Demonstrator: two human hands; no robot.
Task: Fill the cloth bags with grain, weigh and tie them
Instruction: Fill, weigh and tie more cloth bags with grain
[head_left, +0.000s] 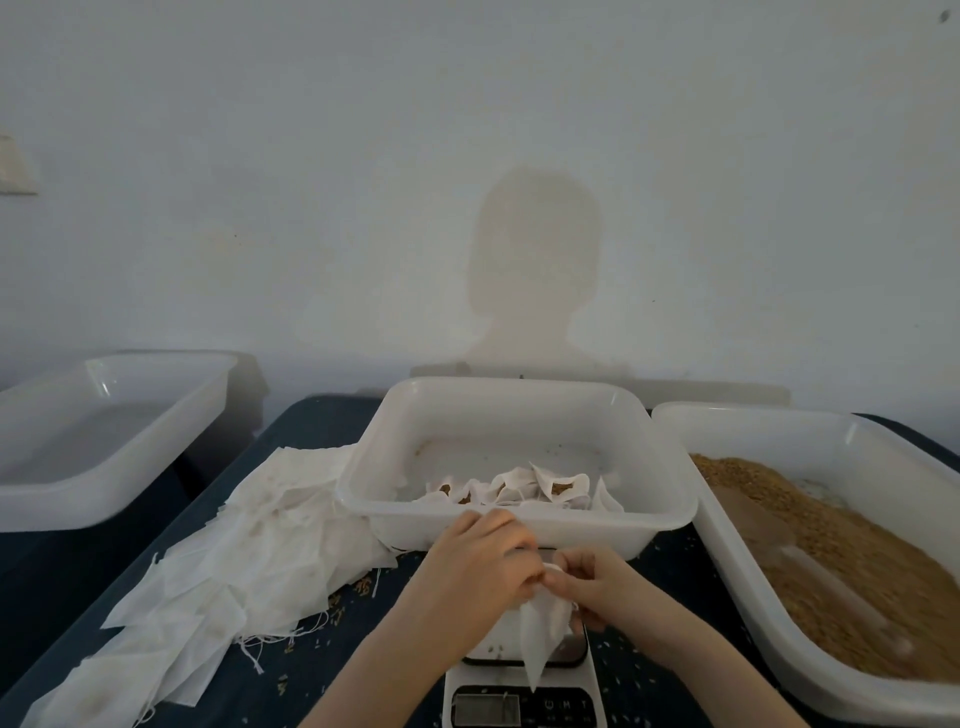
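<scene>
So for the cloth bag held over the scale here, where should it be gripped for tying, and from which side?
Grip the cloth bag at its gathered neck, from above. The left hand and right hand already pinch that top edge, and the body hangs limp towards the scale, so the neck looks like the only firm, bunched part.

Dim, soft, hazy light; head shadow (537, 270) on wall (311, 156); wide-angle edges.

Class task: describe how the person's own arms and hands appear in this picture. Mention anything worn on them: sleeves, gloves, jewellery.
Both arms are bare up to the picture's lower edge: no sleeves show. The left hand and the right hand wear no gloves. No rings, watch or bracelets can be seen on the fingers or wrists, though the picture is somewhat soft.
</scene>
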